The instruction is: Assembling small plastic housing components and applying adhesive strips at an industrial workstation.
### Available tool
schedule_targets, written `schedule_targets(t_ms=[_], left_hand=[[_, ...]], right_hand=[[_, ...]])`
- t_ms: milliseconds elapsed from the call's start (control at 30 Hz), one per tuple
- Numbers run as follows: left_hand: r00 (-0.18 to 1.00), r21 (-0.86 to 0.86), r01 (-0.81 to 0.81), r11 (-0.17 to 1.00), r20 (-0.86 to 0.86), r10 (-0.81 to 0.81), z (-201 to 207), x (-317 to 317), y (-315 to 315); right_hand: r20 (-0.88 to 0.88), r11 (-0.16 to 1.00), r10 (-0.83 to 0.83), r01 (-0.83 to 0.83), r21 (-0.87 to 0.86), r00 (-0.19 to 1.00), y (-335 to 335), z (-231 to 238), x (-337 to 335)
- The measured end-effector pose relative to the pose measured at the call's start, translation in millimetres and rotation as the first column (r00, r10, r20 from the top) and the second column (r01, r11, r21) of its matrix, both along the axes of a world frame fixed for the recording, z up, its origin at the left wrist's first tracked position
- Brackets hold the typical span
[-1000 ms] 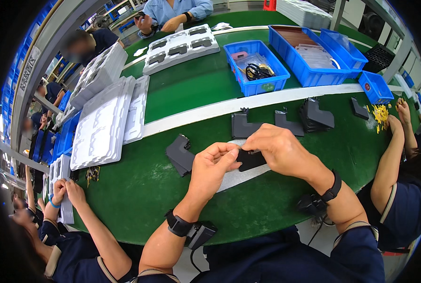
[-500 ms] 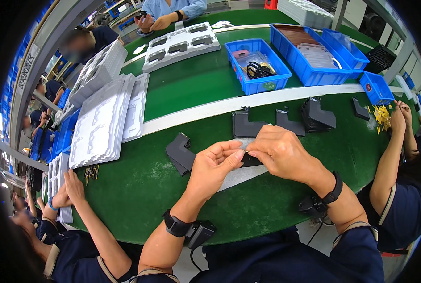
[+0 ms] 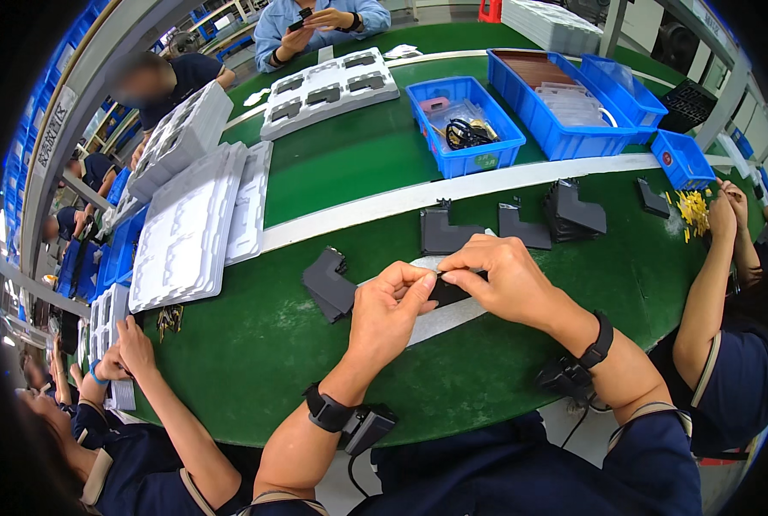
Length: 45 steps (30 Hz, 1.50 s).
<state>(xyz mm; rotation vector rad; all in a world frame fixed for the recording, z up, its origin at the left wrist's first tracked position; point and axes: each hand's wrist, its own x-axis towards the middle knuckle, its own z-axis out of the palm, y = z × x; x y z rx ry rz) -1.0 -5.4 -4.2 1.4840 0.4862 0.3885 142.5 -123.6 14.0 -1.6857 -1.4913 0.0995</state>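
Observation:
My left hand (image 3: 387, 311) and my right hand (image 3: 511, 279) meet over the middle of the green table, thumb and index fingertips pinched together. Whatever small thing sits between the fingertips is too small to make out. Just under them lies a flat black piece (image 3: 449, 293), partly hidden by my fingers, over a pale strip (image 3: 444, 323). To the left of my hands rests a small stack of black L-shaped parts (image 3: 328, 285). Beyond my hands are another black L-shaped part (image 3: 446, 234), one more part (image 3: 523, 229) and a taller stack of them (image 3: 576, 213).
White moulded trays (image 3: 186, 228) lean in a pile at left; another tray (image 3: 330, 89) lies farther back. Blue bins (image 3: 484, 160) stand beyond a white table strip. Yellow pieces (image 3: 692, 211) lie at right near a co-worker's hands (image 3: 730, 206). Another co-worker's arm (image 3: 167, 391) reaches in at left.
My fingertips have shifted slightly left and down, with my right hand lower and its fingers more stretched toward the left. Across the table, a co-worker has raised a small black object.

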Motion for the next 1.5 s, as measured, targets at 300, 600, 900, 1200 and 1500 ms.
schedule_targets(t_ms=[300,600,900,1200,1500], left_hand=[[1.000,-0.038,0.006,0.999,0.019,-0.005,-1,-1,5],[0.996,0.041,-0.087,0.995,0.016,0.086,0,1,3],[0.995,0.096,-0.097,0.991,0.011,0.097,0,1,4],[0.994,0.117,-0.102,0.988,0.058,0.096,-11,4,4],[0.996,-0.045,-0.033,0.998,0.084,0.037,-11,5,2]], right_hand=[[-0.145,0.991,-0.123,0.114,-0.074,0.982,0,-1,-1],[0.228,0.972,-0.168,0.122,0.200,0.959,5,-19,-19],[0.231,0.972,-0.124,0.072,0.224,0.965,7,-24,-21],[-0.189,0.991,-0.134,0.134,-0.013,0.973,5,-7,-17],[-0.116,0.987,-0.161,0.163,0.002,0.980,5,-11,-14]])
